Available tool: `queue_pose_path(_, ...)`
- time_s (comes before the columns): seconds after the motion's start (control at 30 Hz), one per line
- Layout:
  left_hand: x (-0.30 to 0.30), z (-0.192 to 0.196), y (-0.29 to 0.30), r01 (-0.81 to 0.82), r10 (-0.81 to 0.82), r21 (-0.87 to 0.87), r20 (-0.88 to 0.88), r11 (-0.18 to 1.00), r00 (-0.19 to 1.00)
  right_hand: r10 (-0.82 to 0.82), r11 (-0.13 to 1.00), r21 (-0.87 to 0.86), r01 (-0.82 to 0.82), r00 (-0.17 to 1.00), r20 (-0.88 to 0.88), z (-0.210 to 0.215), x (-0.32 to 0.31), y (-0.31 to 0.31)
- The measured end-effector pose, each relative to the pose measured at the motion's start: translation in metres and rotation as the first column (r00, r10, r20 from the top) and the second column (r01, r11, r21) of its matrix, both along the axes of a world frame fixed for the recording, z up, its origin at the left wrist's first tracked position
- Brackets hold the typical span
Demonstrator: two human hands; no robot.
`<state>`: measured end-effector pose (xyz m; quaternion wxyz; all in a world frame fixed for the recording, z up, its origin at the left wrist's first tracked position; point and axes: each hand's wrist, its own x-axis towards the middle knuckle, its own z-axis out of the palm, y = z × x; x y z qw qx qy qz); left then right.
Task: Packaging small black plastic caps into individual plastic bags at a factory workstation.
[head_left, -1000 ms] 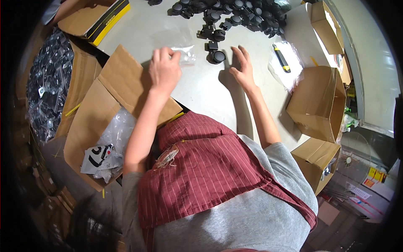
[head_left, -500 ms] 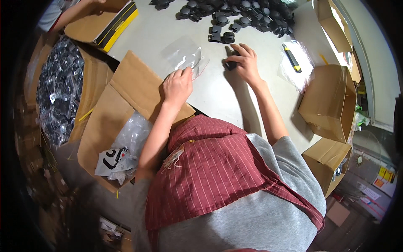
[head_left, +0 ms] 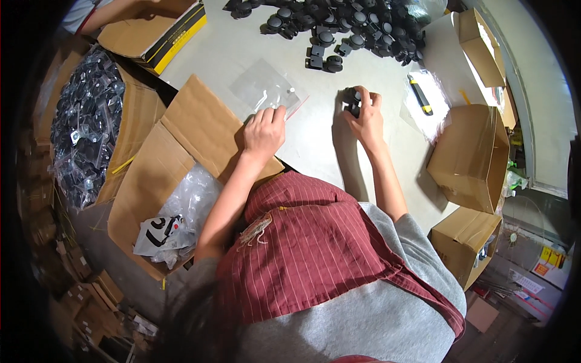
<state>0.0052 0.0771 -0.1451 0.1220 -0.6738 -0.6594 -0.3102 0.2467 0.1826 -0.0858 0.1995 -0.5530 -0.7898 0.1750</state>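
Right hand (head_left: 365, 118) fingers clamped on a black caster (head_left: 353, 100); left hand (head_left: 264, 130) fingers together, pinning the clear bag (head_left: 266, 91) edge. Risk: slick bag slides on bench (head_left: 315, 151), caster misses the opening.

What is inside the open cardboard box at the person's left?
The open cardboard box holds crumpled clear plastic bags and a white bag with black print. Whatever lies beneath them is covered.

Two hands work at the table, the left hand (head_left: 264, 132) and the right hand (head_left: 365, 116), amid one clear plastic bag (head_left: 266, 89), one yellow-and-black utility knife (head_left: 421, 97), six cardboard boxes and a heap of black parts (head_left: 339, 24) too many to count
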Motion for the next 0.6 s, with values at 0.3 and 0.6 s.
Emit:
queue_pose_path(0.3,0.017,0.009,0.003,0.086,-0.061,-0.146,0.167,0.986,0.984,-0.47,0.458,-0.775,-0.436,0.621,-0.627,0.013,-0.003,-0.009)
queue_pose_path(0.6,0.021,0.018,0.0,0.137,0.035,-0.365,0.428,0.921,0.903,-0.399,0.41,-0.798,-0.442,0.699,-0.593,-0.012,-0.033,-0.048)
